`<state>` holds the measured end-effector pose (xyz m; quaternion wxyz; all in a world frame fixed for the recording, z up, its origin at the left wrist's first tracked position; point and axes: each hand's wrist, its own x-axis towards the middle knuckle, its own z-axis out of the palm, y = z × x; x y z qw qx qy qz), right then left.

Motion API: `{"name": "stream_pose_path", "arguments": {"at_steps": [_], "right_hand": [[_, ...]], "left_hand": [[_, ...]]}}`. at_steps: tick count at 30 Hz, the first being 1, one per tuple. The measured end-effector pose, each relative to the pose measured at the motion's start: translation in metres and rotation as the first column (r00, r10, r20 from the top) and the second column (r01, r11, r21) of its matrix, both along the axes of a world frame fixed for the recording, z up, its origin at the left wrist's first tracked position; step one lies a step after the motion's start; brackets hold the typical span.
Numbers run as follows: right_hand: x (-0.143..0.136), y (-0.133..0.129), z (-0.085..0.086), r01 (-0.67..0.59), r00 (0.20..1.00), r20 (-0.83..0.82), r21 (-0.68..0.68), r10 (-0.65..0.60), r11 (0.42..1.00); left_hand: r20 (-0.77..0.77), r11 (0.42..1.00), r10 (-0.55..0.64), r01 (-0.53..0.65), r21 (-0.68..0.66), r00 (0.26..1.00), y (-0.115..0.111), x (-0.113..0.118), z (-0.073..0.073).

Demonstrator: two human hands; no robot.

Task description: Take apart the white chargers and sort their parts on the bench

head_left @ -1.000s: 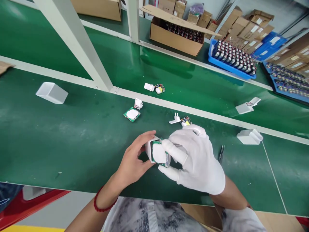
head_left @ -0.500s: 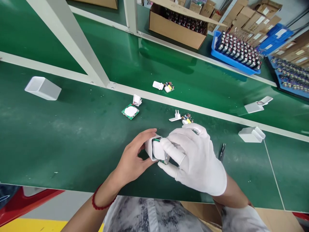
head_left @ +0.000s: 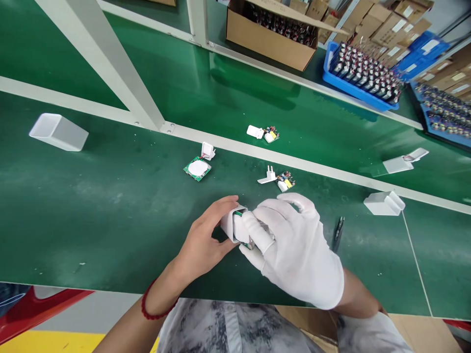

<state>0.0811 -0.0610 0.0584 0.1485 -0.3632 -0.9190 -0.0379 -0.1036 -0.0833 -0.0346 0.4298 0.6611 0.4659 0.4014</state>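
My bare left hand [head_left: 206,240] is closed around a white plastic housing [head_left: 227,225], its open end facing right. A green circuit board with a white round pad [head_left: 240,229] sits partly inside that opening. Wearing a white glove, my right hand [head_left: 290,245] grips the board's outer end, thumb below and fingers on top; the fingers hide much of it. Just beyond the hands lie a white plug piece [head_left: 270,175] and a small circuit board with a yellow component [head_left: 286,182]. Farther left rests another green board with a white pad [head_left: 197,168], wired to a white plug part [head_left: 208,150].
Empty white housings stand at left [head_left: 61,131] and right [head_left: 384,203]. Black tweezers [head_left: 338,234] lie right of my glove. A pale frame post [head_left: 110,63] rises from the bench. Behind are a cardboard box [head_left: 270,41] and a blue tray [head_left: 362,88] of parts.
The gloved right hand has shifted slightly left and down, its fingers covering more of the board. My left hand keeps its hold on the housing. The view has tilted slightly.
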Motion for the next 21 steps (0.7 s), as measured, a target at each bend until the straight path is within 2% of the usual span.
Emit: {"name": "stream_pose_path", "arguments": {"at_steps": [7,14,17,21], "right_hand": [[0.0013,-0.0013,0.0022,0.009,1.000,-0.024,-0.039,-0.010,0.999],[-0.0003,-0.0063,0.0011,0.052,0.998,-0.017,-0.021,-0.052,0.998],[-0.0017,-0.0074,0.0023,0.025,1.000,-0.013,-0.014,-0.025,1.000],[-0.0028,-0.0087,0.0042,0.050,0.999,0.016,-0.022,-0.050,0.999]], "left_hand": [[0.111,0.996,-0.045,0.053,-0.072,0.993,-0.0017,-0.0009,-0.0008],[0.060,1.000,-0.012,0.012,-0.009,0.998,-0.0035,0.0003,-0.0016],[0.087,0.999,-0.039,0.042,-0.029,0.995,-0.0041,0.0003,-0.0011],[0.032,0.997,-0.066,0.067,-0.040,0.997,-0.0043,-0.0023,0.0033]]}}
